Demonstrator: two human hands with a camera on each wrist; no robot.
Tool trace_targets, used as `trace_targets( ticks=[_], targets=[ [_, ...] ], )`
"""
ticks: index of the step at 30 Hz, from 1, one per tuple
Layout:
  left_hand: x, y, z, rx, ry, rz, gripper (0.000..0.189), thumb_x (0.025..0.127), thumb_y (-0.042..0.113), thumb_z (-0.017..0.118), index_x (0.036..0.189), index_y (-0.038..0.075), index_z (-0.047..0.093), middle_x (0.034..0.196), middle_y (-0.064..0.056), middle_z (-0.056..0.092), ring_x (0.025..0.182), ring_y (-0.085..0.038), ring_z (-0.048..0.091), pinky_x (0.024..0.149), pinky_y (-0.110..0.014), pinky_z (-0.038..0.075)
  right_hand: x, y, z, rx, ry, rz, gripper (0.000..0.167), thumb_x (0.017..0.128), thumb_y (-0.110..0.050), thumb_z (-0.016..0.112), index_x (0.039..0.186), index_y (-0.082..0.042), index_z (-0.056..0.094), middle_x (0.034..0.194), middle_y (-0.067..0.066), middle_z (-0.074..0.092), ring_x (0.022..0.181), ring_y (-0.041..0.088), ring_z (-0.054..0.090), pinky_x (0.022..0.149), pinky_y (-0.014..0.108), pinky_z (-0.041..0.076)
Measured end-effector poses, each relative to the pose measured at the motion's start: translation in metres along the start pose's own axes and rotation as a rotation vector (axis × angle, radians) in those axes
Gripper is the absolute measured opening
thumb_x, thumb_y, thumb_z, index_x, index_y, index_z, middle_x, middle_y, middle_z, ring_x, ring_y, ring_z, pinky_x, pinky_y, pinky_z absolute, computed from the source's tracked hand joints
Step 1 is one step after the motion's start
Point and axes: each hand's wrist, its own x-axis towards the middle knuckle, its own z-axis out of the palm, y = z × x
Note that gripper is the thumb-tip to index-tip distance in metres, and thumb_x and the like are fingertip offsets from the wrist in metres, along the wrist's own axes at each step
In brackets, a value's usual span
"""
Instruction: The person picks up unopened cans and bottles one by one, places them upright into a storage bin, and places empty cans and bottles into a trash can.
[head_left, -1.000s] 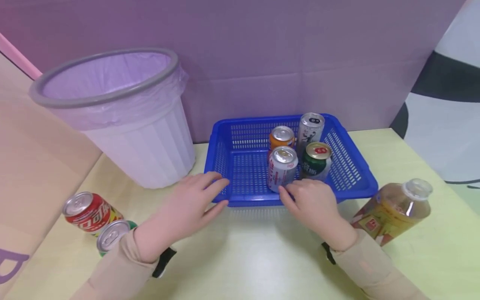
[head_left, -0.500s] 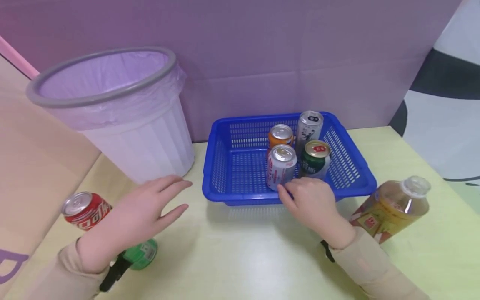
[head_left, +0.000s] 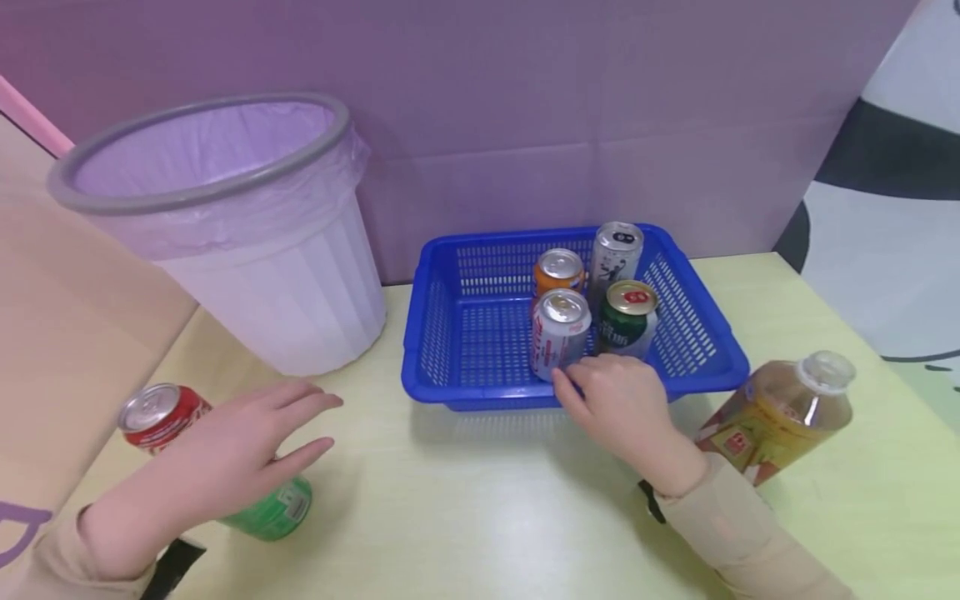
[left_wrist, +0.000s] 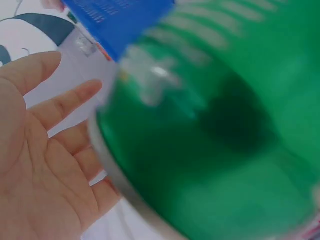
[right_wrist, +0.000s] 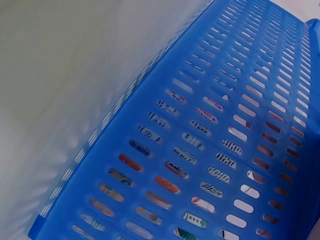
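Note:
My left hand [head_left: 232, 446] hovers at the table's left, fingers extended and palm facing the green can [head_left: 273, 510]. In the left wrist view that green can [left_wrist: 215, 125] looms large, blurred, beside the left hand [left_wrist: 45, 155], which holds nothing. Partly behind this hand stands a red can [head_left: 161, 415]. My right hand [head_left: 618, 404] grips the front rim of the blue plastic basket [head_left: 480, 393], its fingertips hidden. Inside the basket are a silver can [head_left: 558, 342], an orange can [head_left: 558, 267], a tall white can [head_left: 615, 262] and a dark green can [head_left: 626, 321].
A white trash bin [head_left: 285, 292] with a purple liner stands at the back left. Right of the basket is an uncapped plastic bottle [head_left: 780, 417] with a yellow label. A purple-grey covered wall [head_left: 487, 125] rises behind the table [head_left: 480, 517].
My left hand has moved from the basket's left front corner leftward and down to the green can. The right hand has stayed at the basket rim.

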Motion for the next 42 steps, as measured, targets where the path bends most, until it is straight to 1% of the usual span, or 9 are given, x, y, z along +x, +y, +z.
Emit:
trace_targets(
  ticks=[6, 8, 11, 13, 16, 23, 30, 35, 42],
  targets=[
    [-0.016, -0.010, 0.000, 0.016, -0.102, -0.072, 0.040, 0.076, 0.027, 0.076, 0.112, 0.014, 0.065, 0.103, 0.004, 0.065, 0.091, -0.019, 0.065, 0.078, -0.043, 0.052, 0.000, 0.000, 0.000, -0.004, -0.001, -0.008, 0.042, 0.087, -0.029, 0.057, 0.050, -0.017, 0.041, 0.047, -0.005, 0.039, 0.043, 0.013, 0.039, 0.042, 0.028, 0.031],
    [-0.020, -0.014, -0.001, 0.023, -0.122, -0.083, 0.042, 0.075, 0.027, 0.077, 0.113, 0.014, 0.065, 0.102, 0.004, 0.065, 0.078, -0.008, 0.061, 0.076, -0.041, 0.052, 0.000, 0.000, 0.000, -0.007, 0.000, -0.004, 0.042, 0.087, -0.029, 0.057, 0.050, -0.017, 0.041, 0.047, -0.005, 0.038, 0.043, 0.013, 0.039, 0.043, 0.028, 0.030],
    [-0.025, -0.019, -0.001, 0.023, -0.130, -0.087, 0.044, 0.073, 0.028, 0.079, 0.113, 0.014, 0.065, 0.098, 0.008, 0.061, 0.061, 0.008, 0.044, 0.068, -0.033, 0.048, -0.001, 0.000, -0.001, -0.007, 0.000, 0.003, 0.042, 0.087, -0.028, 0.058, 0.050, -0.017, 0.041, 0.047, -0.005, 0.038, 0.043, 0.013, 0.038, 0.043, 0.028, 0.030],
    [-0.028, -0.021, -0.001, -0.005, -0.149, -0.097, 0.045, 0.074, 0.029, 0.078, 0.114, 0.013, 0.064, 0.097, 0.009, 0.058, 0.056, 0.012, 0.032, 0.063, -0.026, 0.043, -0.001, 0.001, -0.001, -0.007, -0.003, 0.005, 0.042, 0.087, -0.028, 0.058, 0.050, -0.017, 0.041, 0.047, -0.005, 0.038, 0.043, 0.013, 0.038, 0.043, 0.027, 0.029],
    [-0.032, -0.022, 0.000, -0.034, -0.197, -0.146, 0.046, 0.076, 0.032, 0.077, 0.115, 0.013, 0.063, 0.098, 0.009, 0.057, 0.059, 0.011, 0.034, 0.061, -0.022, 0.041, -0.001, 0.001, -0.001, -0.003, -0.011, 0.006, 0.043, 0.087, -0.028, 0.058, 0.050, -0.017, 0.041, 0.047, -0.005, 0.037, 0.043, 0.012, 0.037, 0.042, 0.026, 0.028],
    [-0.043, -0.027, 0.004, -0.020, -0.250, -0.212, 0.048, 0.076, 0.041, 0.075, 0.116, 0.016, 0.063, 0.108, 0.007, 0.062, 0.084, -0.003, 0.055, 0.072, -0.032, 0.052, -0.002, 0.001, 0.001, 0.002, 0.004, 0.001, 0.043, 0.087, -0.028, 0.058, 0.049, -0.017, 0.041, 0.047, -0.005, 0.037, 0.043, 0.012, 0.036, 0.042, 0.026, 0.028],
    [-0.049, -0.030, 0.008, -0.051, -0.346, -0.246, 0.062, 0.073, 0.053, 0.073, 0.119, 0.014, 0.061, 0.113, 0.001, 0.062, 0.086, -0.012, 0.062, 0.070, -0.037, 0.053, -0.002, 0.001, 0.002, 0.002, 0.045, -0.018, 0.043, 0.086, -0.028, 0.057, 0.049, -0.016, 0.039, 0.046, -0.005, 0.037, 0.042, 0.013, 0.037, 0.041, 0.027, 0.028],
    [-0.052, -0.033, 0.010, -0.034, -0.347, -0.248, 0.067, 0.066, 0.055, 0.077, 0.115, 0.012, 0.062, 0.110, -0.002, 0.063, 0.085, -0.015, 0.062, 0.068, -0.039, 0.053, -0.002, 0.001, 0.002, -0.001, 0.039, -0.014, 0.043, 0.086, -0.028, 0.057, 0.049, -0.016, 0.040, 0.046, -0.005, 0.038, 0.042, 0.013, 0.038, 0.041, 0.027, 0.029],
    [-0.055, -0.033, 0.015, -0.028, -0.361, -0.285, 0.069, 0.058, 0.053, 0.082, 0.112, 0.016, 0.062, 0.107, 0.004, 0.062, 0.083, -0.008, 0.059, 0.065, -0.030, 0.052, -0.001, 0.002, 0.001, -0.007, 0.026, -0.013, 0.043, 0.087, -0.028, 0.057, 0.049, -0.017, 0.040, 0.047, -0.005, 0.038, 0.042, 0.013, 0.038, 0.042, 0.027, 0.029]
  ],
)
